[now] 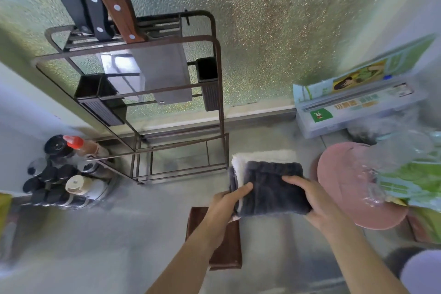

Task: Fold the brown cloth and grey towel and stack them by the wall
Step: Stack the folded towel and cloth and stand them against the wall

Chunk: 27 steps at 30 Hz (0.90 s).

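Note:
The grey towel [272, 188], dark and folded into a thick square, lies on top of a white folded cloth [260, 156] near the wall. My left hand [225, 200] grips its left edge, thumb on top. My right hand [307, 198] holds its right edge, fingers over the top. The brown cloth [229, 246] lies folded flat on the steel counter just in front of the towel, partly hidden under my left forearm.
A dark metal knife rack [181, 112] with knives and a cleaver stands left of the towels. Bottles and spice jars [64, 174] crowd the far left. A pink plate [346, 186], plastic bags [410, 181] and a cling-film box [358, 107] sit to the right.

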### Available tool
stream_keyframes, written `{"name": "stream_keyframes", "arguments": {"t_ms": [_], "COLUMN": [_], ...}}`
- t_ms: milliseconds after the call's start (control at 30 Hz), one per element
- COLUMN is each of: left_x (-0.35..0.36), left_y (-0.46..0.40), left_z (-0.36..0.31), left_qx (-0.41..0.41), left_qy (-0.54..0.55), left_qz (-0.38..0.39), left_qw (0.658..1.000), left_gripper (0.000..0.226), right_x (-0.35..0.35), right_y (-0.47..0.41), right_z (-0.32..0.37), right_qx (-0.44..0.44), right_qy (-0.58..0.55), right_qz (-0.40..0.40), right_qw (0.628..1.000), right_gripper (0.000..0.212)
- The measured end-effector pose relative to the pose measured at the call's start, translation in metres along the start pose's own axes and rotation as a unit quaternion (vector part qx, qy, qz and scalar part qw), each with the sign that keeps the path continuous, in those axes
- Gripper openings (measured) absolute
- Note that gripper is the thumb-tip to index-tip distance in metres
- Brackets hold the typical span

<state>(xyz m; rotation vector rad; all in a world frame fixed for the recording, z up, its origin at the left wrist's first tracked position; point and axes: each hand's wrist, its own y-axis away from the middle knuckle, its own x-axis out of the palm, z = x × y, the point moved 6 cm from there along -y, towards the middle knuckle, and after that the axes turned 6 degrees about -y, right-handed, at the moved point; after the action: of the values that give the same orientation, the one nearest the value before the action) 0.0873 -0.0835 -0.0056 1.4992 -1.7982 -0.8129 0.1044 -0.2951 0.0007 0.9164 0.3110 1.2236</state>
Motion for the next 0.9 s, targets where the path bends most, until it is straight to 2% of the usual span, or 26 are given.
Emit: {"name": "stream_keyframes", "arguments": {"t_ms": [167,267,333,400,467,533,567,600,633,700,767,833,900], "left_x": [0.030,0.032,0.028,0.024,0.025,0.036,0.043,0.049,0.052,0.058,0.064,0.071,0.068], "left_y": [-0.034,-0.041,-0.037,-0.026,-0.021,-0.036,-0.050,-0.064,-0.074,-0.077,-0.073,-0.072,-0.084], "left_z": [-0.034,-0.041,-0.043,-0.054,-0.072,-0.079,-0.079,-0.077,-0.077,-0.087,-0.096,-0.095,-0.083], "left_qx": [0.051,0.033,0.019,0.071,0.212,0.335,0.360,0.366,0.369,0.384,0.420,0.435,0.389], "left_qy": [0.136,0.138,0.031,-0.107,-0.246,-0.398,-0.479,-0.544,-0.578,-0.591,-0.590,-0.597,-0.615], "left_qz": [-0.107,-0.197,-0.273,-0.342,-0.387,-0.364,-0.335,-0.306,-0.287,-0.293,-0.315,-0.317,-0.318], "left_qw": [0.984,0.970,0.961,0.931,0.863,0.772,0.727,0.690,0.669,0.646,0.613,0.595,0.608], "left_gripper": [0.060,0.073,0.073,0.056,0.036,0.017,0.023,0.039,0.055,0.068,0.067,0.065,0.063], "right_x": [-0.001,0.015,0.025,0.033,0.035,0.033,0.033,0.033,0.034,0.039,0.045,0.048,0.045], "right_y": [-0.066,-0.103,-0.126,-0.146,-0.162,-0.169,-0.169,-0.166,-0.161,-0.148,-0.138,-0.139,-0.146], "right_z": [0.058,0.071,0.070,0.064,0.060,0.061,0.064,0.069,0.075,0.082,0.083,0.073,0.058], "right_qx": [-0.013,0.001,0.005,-0.004,-0.039,-0.089,-0.124,-0.169,-0.220,-0.332,-0.412,-0.432,-0.422], "right_qy": [-0.004,-0.014,-0.003,0.033,0.091,0.169,0.221,0.282,0.338,0.409,0.464,0.537,0.609], "right_qz": [0.019,0.056,0.075,0.079,0.055,0.001,-0.031,-0.065,-0.091,-0.096,-0.043,0.006,0.011], "right_qw": [1.000,0.998,0.997,0.996,0.994,0.982,0.967,0.942,0.910,0.845,0.783,0.724,0.672], "right_gripper": [0.035,0.039,0.038,0.040,0.048,0.049,0.049,0.052,0.057,0.060,0.056,0.056,0.058]}}
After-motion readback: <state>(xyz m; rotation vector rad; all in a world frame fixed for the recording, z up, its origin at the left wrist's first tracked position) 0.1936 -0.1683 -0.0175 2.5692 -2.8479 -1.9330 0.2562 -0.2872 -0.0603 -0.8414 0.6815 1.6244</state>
